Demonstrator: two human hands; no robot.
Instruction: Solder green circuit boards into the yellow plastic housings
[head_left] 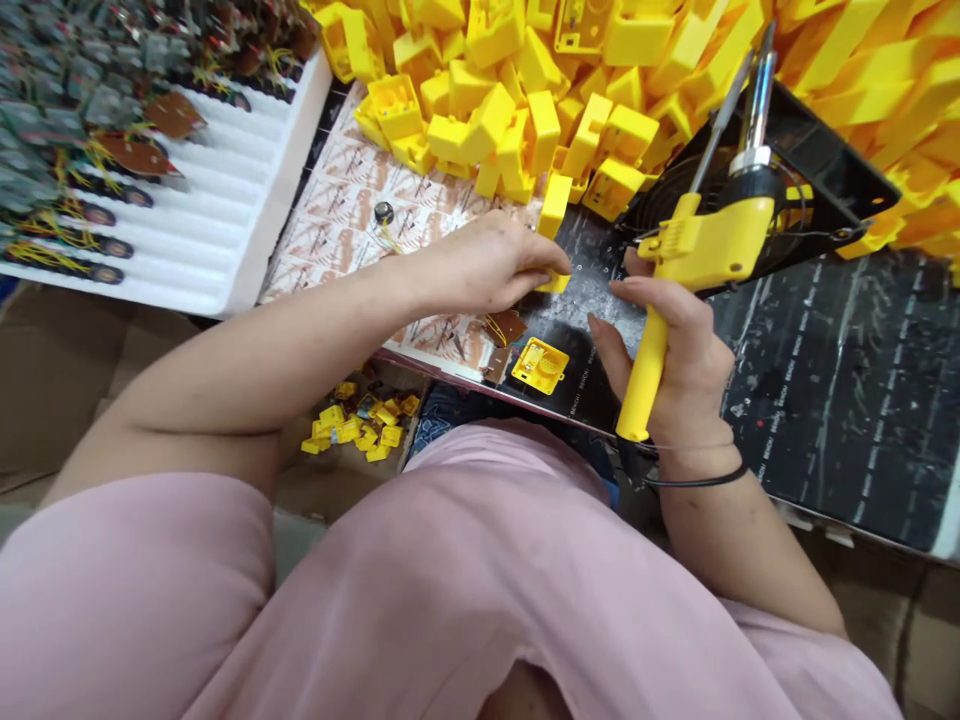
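Yellow plastic soldering gun (709,245) with a shiny metal barrel sits in the right hand (671,350), barrel aimed up and away from the body, grip slanting down across the palm. Fingers and thumb poke out to the left of the grip, so it's held, but kinda loosely from what I can see. Behind it is a black plastic frame (829,140), partly blocked by the tool, so no clue about its middle.

Open yellow plastic housing (540,366), squarish, lies on the black tabletop near its front edge, below and between both hands, touching neither. Brown circuit board (510,327) with thin yellow wires is just under the left hand (499,262), half covered by it.

Smallest: a yellow plastic piece (556,284) at the left fingertips, mostly hidden. Fingers are curled in on it, but pinched or just touched? Can't tell.
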